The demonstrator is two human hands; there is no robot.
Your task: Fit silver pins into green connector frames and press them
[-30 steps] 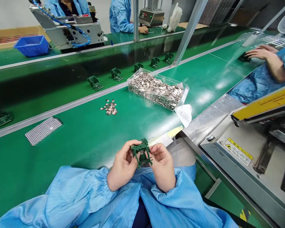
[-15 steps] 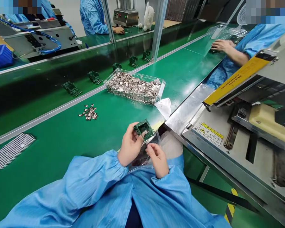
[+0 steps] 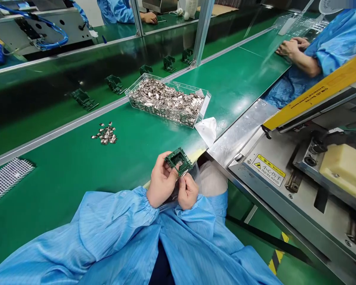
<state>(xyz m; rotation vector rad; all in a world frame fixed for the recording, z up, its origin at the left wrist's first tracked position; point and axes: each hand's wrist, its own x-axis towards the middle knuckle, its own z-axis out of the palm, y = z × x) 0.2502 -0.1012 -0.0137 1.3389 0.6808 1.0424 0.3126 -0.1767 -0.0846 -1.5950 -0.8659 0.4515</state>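
My left hand [image 3: 161, 184] grips a square green plastic frame [image 3: 172, 157] with a dark recess, the thumb pressing at its near side. Just below the frame's near right edge, my right hand [image 3: 188, 193] is closed in a pinch. What sits between its fingertips is too small and hidden to make out. Beneath both hands lies a clear plastic bag, partly covered by them. On the green table, a clear tray [image 3: 207, 106] is heaped with small shiny metal pieces [image 3: 169, 99]. A small loose pile of similar pieces [image 3: 107, 134] lies left of it.
Several green plastic parts [image 3: 84, 99] line the divider behind. A white-and-dark gridded strip [image 3: 10, 178] lies at left, a white crumpled piece [image 3: 207, 130] beside the tray. At right stands a metal machine [image 3: 249, 146] with a warning label; beyond it, a co-worker's hands [image 3: 290, 49].
My right hand has moved up and left, closing in on the near edge of the green frame. My left hand keeps its hold. The view has shifted slightly.
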